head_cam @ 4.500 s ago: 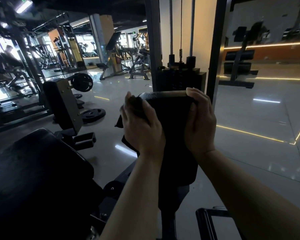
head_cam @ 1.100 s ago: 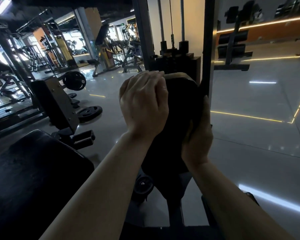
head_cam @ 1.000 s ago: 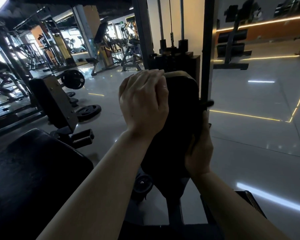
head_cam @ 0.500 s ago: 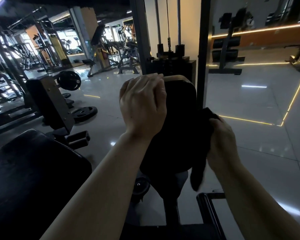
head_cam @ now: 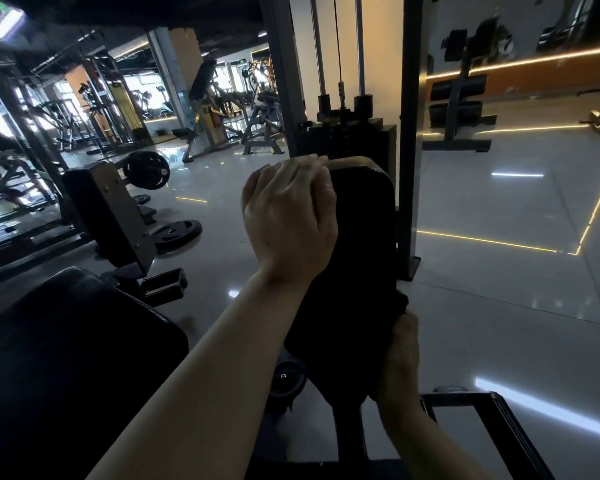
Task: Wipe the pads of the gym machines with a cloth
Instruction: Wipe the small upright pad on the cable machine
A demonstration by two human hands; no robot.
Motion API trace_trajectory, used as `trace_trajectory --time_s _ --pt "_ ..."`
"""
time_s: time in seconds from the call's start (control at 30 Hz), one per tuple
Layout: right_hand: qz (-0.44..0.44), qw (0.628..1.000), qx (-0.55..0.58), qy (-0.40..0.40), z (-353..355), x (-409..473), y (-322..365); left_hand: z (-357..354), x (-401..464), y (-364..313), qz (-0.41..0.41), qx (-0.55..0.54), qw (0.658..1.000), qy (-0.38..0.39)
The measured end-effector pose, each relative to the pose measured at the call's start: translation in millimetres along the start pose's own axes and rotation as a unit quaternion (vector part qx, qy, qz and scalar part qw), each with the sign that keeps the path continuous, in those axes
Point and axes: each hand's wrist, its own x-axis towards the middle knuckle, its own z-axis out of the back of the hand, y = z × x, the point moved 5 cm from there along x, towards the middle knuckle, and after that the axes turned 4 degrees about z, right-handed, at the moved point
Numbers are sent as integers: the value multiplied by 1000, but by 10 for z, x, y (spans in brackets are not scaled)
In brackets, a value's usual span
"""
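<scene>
Pad (head_cam: 357, 244) — dark, upright; glossy grey floor (head_cam: 499, 289), dim gym.

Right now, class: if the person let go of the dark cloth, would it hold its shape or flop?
Probably flop: the cloth bunches softly above the right hand against the pad. It likely weighs little, since one hand pinches it easily. It seems unlikely to slide freely on the pad.

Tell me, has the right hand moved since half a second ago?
Yes. The right hand with the cloth has gone down the right edge of the upright pad, now near its lower end.
</scene>
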Motion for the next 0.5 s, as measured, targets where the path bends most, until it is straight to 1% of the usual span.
trace_trajectory --time_s 0.07,0.13,0.2,0.27,0.33,0.37,0.5 --pt "35 999 0 -5 -44 135 268 1 1 6 1 -1 1000 3" --pt "85 996 31 9 -125 322 687 -2 2 6 1 1 1000 2" --pt "115 992 55 23 -189 441 929 -2 2 -4 0 4 1000 -5" --pt "134 991 14 14 -196 402 864 -6 -3 -19 -6 7 1000 -17" --pt "130 990 -50 -23 -172 249 592 -18 -6 -20 -13 14 999 -28" --pt "117 990 -64 -54 -155 163 445 -21 -10 -15 -12 15 999 -30" --pt "52 987 -22 -147 -204 -30 95 -23 -4 -20 -9 9 999 -33"
